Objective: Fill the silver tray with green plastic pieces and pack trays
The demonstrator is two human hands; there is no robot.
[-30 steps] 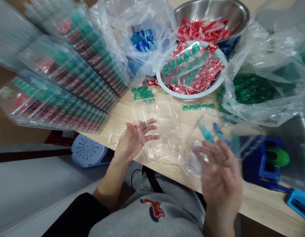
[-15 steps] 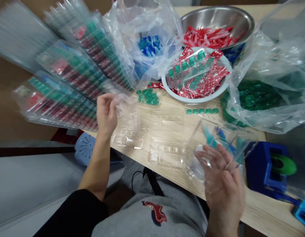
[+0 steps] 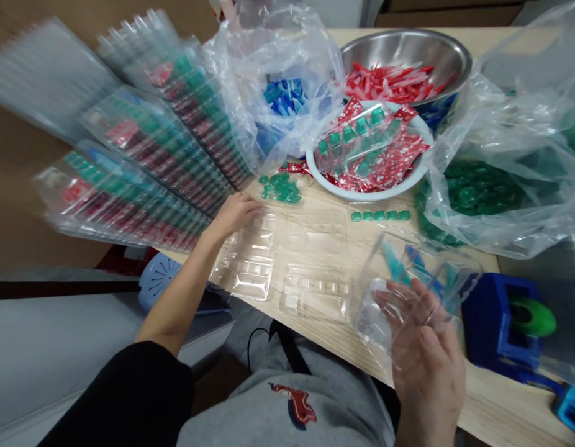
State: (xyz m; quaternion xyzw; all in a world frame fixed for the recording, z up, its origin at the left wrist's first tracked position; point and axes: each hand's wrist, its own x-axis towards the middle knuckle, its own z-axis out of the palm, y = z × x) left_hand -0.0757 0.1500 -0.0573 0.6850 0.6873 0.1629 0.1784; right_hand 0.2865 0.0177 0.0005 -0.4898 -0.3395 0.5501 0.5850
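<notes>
My left hand (image 3: 238,211) is at the far end of a clear plastic blister tray (image 3: 250,273) lying on the table, fingers curled down onto its edge. A second clear blister tray (image 3: 315,292) lies flat to its right. My right hand (image 3: 425,341) holds clear plastic blister trays (image 3: 371,304) above the table's front right, thumb on the near side; how many is hard to tell through the plastic. Blue and turquoise pieces (image 3: 394,264) show through them. Beyond the flat trays sit a small heap of green pieces (image 3: 282,187) and a short row of green pieces (image 3: 380,216).
Stacks of filled blister packs (image 3: 143,180) stand at the left. Behind are a plastic bag with blue pieces (image 3: 285,96), a white bowl of red packets (image 3: 315,177), and a steel bowl (image 3: 459,62). At the right are a bag of green pieces (image 3: 483,186) and a blue tape dispenser (image 3: 485,323).
My left hand has come down and to the right, bringing a clear tray from the air onto the table. My right hand stays nearly in place with its trays.
</notes>
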